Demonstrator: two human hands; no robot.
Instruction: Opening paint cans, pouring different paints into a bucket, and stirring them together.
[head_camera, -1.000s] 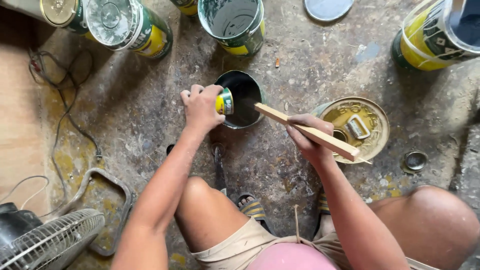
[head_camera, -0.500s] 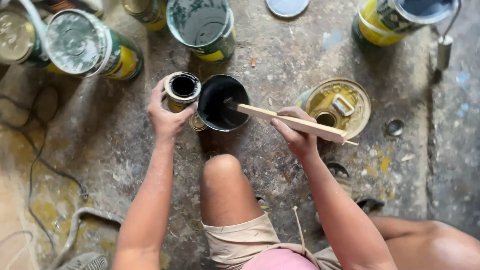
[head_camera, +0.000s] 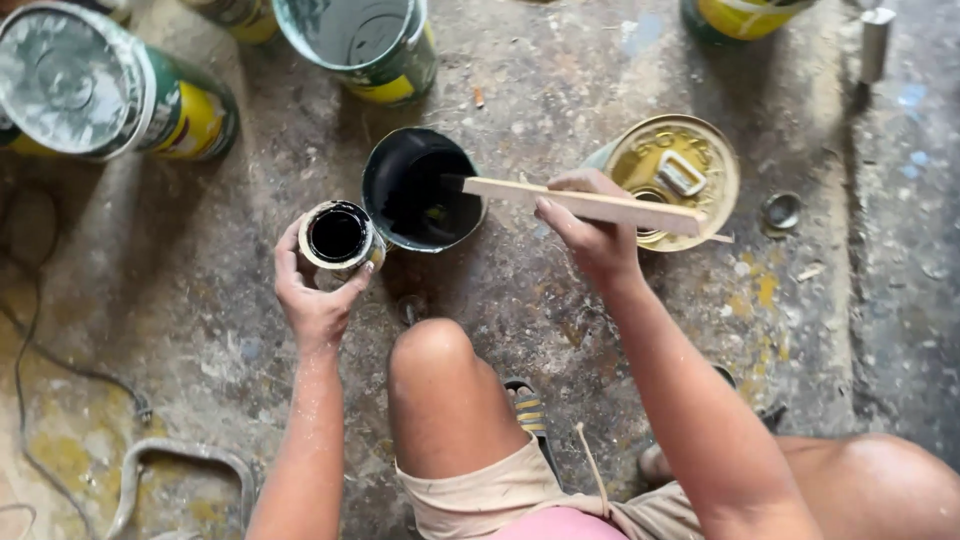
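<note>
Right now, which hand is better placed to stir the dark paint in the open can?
Right. The right hand already grips the wooden stick, whose tip sits inside the open can. The left hand is wrapped around the small tin beside it.

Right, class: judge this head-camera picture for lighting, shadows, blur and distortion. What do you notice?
Head view: soft, even daylight with faint shadows under the cans. The small can in the left hand and the wooden stick in the right hand look sharp. The dark tin interior shows almost no detail. The large tipped can at the corner looks stretched by the wide lens.
</note>
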